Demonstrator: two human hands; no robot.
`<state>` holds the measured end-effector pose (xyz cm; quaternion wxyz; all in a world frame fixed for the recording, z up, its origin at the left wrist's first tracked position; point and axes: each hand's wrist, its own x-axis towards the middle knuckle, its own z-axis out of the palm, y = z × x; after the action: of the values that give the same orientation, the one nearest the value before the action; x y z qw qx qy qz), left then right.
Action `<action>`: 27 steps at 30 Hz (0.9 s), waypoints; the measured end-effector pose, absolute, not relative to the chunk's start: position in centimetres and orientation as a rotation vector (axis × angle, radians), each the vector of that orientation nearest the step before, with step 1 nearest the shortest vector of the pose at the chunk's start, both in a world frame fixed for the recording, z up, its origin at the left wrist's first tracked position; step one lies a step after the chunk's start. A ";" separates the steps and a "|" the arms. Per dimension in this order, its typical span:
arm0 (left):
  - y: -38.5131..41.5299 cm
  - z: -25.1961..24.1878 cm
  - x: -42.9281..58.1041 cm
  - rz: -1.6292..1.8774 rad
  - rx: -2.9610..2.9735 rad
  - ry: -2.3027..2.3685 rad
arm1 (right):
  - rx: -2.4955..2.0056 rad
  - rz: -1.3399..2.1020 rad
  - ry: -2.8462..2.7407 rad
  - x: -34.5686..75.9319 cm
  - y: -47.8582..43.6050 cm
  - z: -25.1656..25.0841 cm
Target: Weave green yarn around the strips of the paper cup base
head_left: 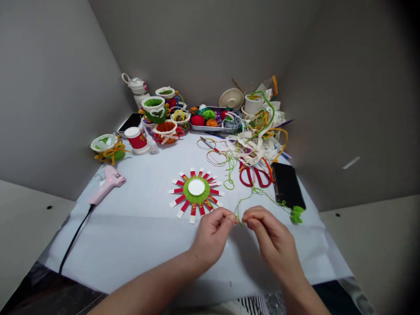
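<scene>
Both hands pinch a thin green yarn [239,204] above the near part of the table. My left hand [215,234] is closed on it between thumb and forefinger. Close beside it, my right hand [272,238] is closed on the same yarn. The strand runs back past red-handled scissors [256,177] and on to a small green yarn bundle [296,215] at the right. Left of the hands lies a cut paper cup [196,187], its red and white strips spread like rays, with green yarn woven round its white base.
At the left lies a pink glue gun [106,186] with a black cord. A phone [288,184] lies at the right. Behind are a red paper cup [137,139], several yarn-covered cups [166,131], a tray of yarn balls [210,128] and a heap of lace ribbons [259,144].
</scene>
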<state>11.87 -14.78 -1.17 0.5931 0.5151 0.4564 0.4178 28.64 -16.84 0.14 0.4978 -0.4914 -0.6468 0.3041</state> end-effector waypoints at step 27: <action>-15.0 -2.6 11.5 0.935 1.001 1.000 | -1.913 0.096 -1.426 36.2 -15.3 -3.0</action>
<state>11.45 -14.96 -2.63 0.6617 0.4426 0.4420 0.4135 36.17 -15.27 -3.01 0.3681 -0.7449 -0.5551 0.0372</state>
